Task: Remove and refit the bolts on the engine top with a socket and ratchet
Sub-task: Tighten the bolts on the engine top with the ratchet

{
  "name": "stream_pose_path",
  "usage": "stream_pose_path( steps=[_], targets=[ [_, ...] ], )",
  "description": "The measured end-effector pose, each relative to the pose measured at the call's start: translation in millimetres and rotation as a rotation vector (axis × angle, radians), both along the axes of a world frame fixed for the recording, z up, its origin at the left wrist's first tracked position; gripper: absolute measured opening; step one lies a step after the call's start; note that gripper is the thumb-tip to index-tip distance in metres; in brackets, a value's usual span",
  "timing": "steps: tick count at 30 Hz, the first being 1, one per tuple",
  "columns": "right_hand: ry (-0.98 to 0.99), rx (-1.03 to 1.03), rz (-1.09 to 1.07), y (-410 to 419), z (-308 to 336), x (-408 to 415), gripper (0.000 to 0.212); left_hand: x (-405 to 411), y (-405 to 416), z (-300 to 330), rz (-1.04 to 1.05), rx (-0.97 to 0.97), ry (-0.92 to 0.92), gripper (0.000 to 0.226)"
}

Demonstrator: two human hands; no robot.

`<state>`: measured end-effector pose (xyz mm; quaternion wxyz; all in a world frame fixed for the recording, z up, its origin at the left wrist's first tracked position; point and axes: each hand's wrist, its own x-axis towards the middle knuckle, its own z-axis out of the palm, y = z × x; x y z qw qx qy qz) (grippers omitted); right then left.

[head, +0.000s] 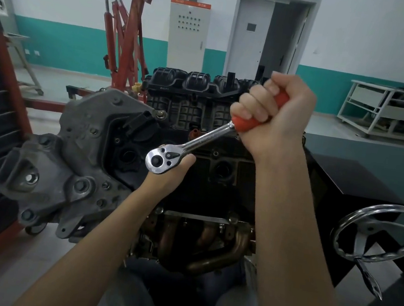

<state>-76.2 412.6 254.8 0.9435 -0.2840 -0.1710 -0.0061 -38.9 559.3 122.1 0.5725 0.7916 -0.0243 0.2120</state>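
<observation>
Right hand fists ratchet; left hand cups head.

The room is lit evenly and a little dim, with soft light from above and no hard shadows; the lower part of the engine is dark. Small glare shines on the chrome ratchet and the handwheel. The wide lens bends lines at the edges, and the picture is slightly soft there.
</observation>
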Motion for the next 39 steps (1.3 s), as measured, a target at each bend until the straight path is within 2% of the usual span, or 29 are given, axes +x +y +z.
stream_pose_path(
  steps=[2, 4, 8, 11, 15, 18, 20, 22, 25, 28, 31, 35, 39],
  targets=[
    [0.009, 0.008, 0.020, 2, 3, 2, 0.035, 0, -1, 0, -0.004, -0.020, 0.009, 0.026],
    [-0.001, 0.100, -0.037, 2, -10, -6, 0.032, 0, 0, 1, 0.015, -0.025, 0.022, 0.031],
    [-0.009, 0.365, -0.230, 7, -60, -44, 0.029, -8, 2, 3, -0.118, -0.059, -0.117, 0.043],
    [-0.014, 0.433, -0.298, 10, -80, -61, 0.029, -11, 2, 5, -0.152, -0.063, -0.163, 0.044],
    [-0.101, 0.257, -0.166, -1, -52, -39, 0.030, -9, 2, 5, -0.126, -0.043, -0.140, 0.047],
    [-0.071, 0.065, -0.038, -4, -14, -13, 0.028, -5, 1, 2, -0.019, -0.079, -0.048, 0.039],
    [-0.041, -0.020, 0.031, 0, 2, 0, 0.034, -4, 0, 2, -0.048, -0.037, -0.032, 0.038],
    [-0.026, -0.008, 0.049, 2, 4, 2, 0.037, -4, 1, 1, -0.067, -0.033, -0.006, 0.041],
    [-0.023, 0.146, -0.065, 0, -19, -14, 0.034, -6, 2, 2, -0.048, -0.068, 0.038, 0.040],
    [-0.007, 0.360, -0.219, 5, -60, -46, 0.035, -11, 2, 6, -0.139, -0.070, -0.117, 0.040],
    [-0.003, 0.444, -0.317, 11, -84, -64, 0.029, -11, 2, 5, -0.147, -0.062, -0.138, 0.042],
    [-0.060, 0.339, -0.221, 4, -66, -49, 0.029, -10, 2, 7, -0.132, -0.055, -0.140, 0.046],
    [-0.073, 0.105, -0.060, -1, -20, -16, 0.029, -5, 2, 2, -0.057, -0.086, -0.053, 0.041]
  ],
)
